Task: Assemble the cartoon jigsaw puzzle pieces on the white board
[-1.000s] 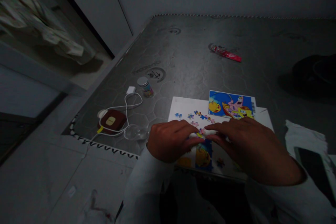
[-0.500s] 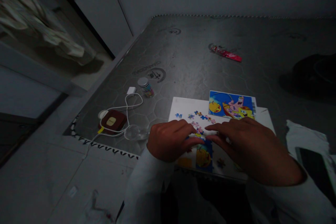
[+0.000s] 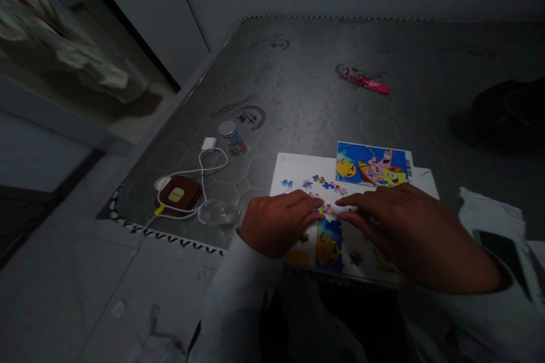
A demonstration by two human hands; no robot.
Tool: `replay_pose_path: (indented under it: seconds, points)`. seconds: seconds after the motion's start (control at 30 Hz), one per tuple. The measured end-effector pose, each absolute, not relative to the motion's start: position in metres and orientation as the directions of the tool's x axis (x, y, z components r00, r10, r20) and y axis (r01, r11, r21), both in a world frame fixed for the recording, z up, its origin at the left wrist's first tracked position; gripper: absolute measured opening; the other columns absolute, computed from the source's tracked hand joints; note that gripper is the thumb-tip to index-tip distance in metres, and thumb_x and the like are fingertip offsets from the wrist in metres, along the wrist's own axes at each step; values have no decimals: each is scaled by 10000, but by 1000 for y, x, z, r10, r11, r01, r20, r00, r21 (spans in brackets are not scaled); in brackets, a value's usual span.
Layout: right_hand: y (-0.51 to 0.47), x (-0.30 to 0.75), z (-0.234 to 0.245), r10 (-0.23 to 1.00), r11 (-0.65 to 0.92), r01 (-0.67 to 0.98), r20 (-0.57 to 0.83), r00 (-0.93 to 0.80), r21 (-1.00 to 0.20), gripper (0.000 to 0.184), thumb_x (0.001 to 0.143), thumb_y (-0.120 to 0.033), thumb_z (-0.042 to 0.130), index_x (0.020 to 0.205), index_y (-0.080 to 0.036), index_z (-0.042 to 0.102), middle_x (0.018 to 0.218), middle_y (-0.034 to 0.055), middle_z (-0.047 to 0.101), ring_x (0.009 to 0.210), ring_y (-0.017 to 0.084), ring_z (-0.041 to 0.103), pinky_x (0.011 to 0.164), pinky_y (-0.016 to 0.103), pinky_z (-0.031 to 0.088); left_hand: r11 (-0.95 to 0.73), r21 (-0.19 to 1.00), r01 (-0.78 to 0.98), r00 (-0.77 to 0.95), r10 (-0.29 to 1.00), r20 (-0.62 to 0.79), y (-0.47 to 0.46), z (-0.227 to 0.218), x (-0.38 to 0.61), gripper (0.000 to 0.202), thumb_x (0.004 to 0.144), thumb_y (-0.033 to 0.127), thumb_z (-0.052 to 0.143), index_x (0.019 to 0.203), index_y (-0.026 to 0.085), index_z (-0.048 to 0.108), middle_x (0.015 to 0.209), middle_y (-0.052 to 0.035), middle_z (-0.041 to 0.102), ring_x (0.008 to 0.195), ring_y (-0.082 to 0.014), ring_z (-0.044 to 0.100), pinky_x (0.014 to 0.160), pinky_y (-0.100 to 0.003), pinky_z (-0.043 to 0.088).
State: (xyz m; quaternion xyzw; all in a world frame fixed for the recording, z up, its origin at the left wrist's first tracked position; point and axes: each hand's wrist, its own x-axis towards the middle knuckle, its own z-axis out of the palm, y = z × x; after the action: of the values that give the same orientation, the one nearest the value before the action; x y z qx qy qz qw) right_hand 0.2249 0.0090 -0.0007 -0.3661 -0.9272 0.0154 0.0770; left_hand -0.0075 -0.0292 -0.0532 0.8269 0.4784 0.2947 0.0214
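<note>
The left hand's fingertips [image 3: 317,208] and the right hand's fingertips [image 3: 343,202] almost meet, low over small jigsaw pieces [image 3: 327,210] in the middle of a white puzzle board [image 3: 298,170]. Both the left hand [image 3: 276,224] and the right hand [image 3: 395,232] are curved, palms down, with the fingers loosely spread. Whether either has hold of a piece cannot be told. More blue and pink pieces lie scattered just beyond the fingers, and a picture card [image 3: 372,164] of cartoon characters overlaps the board's far edge. The board sits near the near edge of a grey mattress [image 3: 298,85]. Toward the mattress's left edge are a clear plastic bottle [image 3: 219,212], a maroon power bank [image 3: 176,194] with a white cable [image 3: 204,170], and a small jar [image 3: 232,138]. A red wrapper [image 3: 364,82] lies farther back.
</note>
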Motion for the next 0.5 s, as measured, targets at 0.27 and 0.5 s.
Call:
replay_pose_path:
  seconds: [0.27, 0.5]
  points:
    - [12, 256, -3, 756, 629, 742, -38, -653, -233, 184, 961, -323, 601, 948, -290, 782, 866, -3, 797, 734, 194, 729, 653, 326, 514, -554, 357, 752, 449, 827, 337, -29, -51, 13, 267, 919, 247, 718, 1181, 299, 713, 1053, 68, 795, 773, -114, 757, 481, -216, 454]
    - [8, 266, -8, 779, 538, 794, -195, -597, -283, 184, 957, -353, 614, 883, -304, 776, 775, -20, 771, 671, 171, 706, 566, 279, 468, -545, 464, 699, 517, 833, 198, -34, -52, 38, 412, 866, 163, 730, 1240, 332, 699, 1094, 61, 777, 796, -131, 753, 514, -203, 484]
